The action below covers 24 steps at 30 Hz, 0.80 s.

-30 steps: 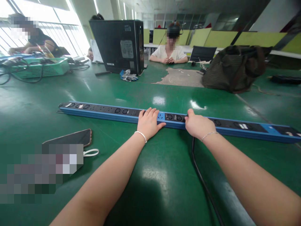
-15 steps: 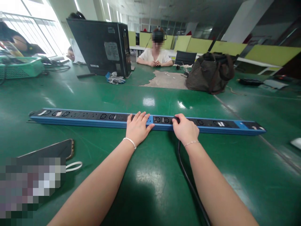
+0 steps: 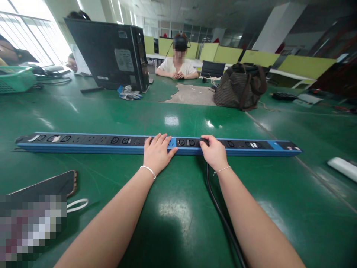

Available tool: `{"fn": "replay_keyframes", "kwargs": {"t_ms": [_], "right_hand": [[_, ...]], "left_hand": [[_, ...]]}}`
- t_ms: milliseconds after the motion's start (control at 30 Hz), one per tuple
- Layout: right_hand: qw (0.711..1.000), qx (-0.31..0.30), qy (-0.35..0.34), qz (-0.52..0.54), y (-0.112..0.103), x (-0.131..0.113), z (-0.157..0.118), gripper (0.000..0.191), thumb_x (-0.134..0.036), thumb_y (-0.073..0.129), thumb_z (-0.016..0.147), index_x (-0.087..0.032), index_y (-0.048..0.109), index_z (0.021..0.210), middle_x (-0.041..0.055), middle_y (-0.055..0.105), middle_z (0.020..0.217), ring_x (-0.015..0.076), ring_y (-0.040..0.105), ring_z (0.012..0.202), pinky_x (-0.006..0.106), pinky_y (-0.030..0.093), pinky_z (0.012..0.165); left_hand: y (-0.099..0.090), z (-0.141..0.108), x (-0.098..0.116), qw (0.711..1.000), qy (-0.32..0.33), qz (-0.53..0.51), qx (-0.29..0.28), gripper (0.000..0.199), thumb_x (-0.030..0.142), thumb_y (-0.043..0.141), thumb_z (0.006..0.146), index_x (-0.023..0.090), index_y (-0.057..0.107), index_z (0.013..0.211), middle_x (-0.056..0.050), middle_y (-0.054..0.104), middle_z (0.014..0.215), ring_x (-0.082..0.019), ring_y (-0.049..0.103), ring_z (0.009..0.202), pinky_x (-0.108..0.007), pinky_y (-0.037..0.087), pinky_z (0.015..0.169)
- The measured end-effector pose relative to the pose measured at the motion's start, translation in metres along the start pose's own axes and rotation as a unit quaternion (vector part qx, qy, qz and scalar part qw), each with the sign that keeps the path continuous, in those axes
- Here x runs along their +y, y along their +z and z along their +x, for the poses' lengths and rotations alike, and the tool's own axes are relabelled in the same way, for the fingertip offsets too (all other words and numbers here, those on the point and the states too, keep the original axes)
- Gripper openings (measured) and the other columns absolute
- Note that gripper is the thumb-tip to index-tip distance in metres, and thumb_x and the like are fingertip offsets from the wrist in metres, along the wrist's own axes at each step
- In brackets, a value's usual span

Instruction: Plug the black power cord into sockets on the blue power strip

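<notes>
A long blue and black power strip with several sockets lies across the green table in front of me. My left hand rests on it left of the middle, fingers spread over its top and holding nothing. Just right of the middle, my right hand is closed on a black plug, which sits at the strip's socket face. How far the plug is in cannot be seen. From under that hand a black cable runs toward me along my right forearm.
A phone lies near left, partly blurred out, with a white loop. Behind stand a black computer tower, gloves, a green basket and a brown bag. Another person sits across the table.
The whole view has shifted slightly, so the scene sits a little further left. Both hands keep their places on the power strip, the right still gripping the plug.
</notes>
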State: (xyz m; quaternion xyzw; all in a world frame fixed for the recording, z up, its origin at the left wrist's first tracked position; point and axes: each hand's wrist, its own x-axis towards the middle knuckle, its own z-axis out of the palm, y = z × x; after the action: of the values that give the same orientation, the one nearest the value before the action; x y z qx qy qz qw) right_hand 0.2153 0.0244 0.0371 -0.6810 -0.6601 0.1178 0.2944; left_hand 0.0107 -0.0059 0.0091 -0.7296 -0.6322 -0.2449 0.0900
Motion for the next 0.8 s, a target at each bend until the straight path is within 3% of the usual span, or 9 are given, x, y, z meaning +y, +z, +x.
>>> {"fn": "replay_keyframes", "kwargs": {"t_ms": [800], "right_hand": [[0.999, 0.034, -0.032, -0.012, 0.0047, -0.0007, -0.0063, 0.037, -0.033, 0.043, 0.082, -0.020, 0.063, 0.110, 0.0066, 0.069, 0.096, 0.0217, 0.061, 0.088, 0.037, 0.042, 0.085]], "left_hand": [[0.0005, -0.0007, 0.0004, 1.000, -0.014, -0.016, -0.002, 0.051, 0.056, 0.036, 0.087, 0.026, 0.053, 0.124, -0.004, 0.053, 0.134, -0.023, 0.039, 0.129, -0.044, 0.024, 0.107]]}}
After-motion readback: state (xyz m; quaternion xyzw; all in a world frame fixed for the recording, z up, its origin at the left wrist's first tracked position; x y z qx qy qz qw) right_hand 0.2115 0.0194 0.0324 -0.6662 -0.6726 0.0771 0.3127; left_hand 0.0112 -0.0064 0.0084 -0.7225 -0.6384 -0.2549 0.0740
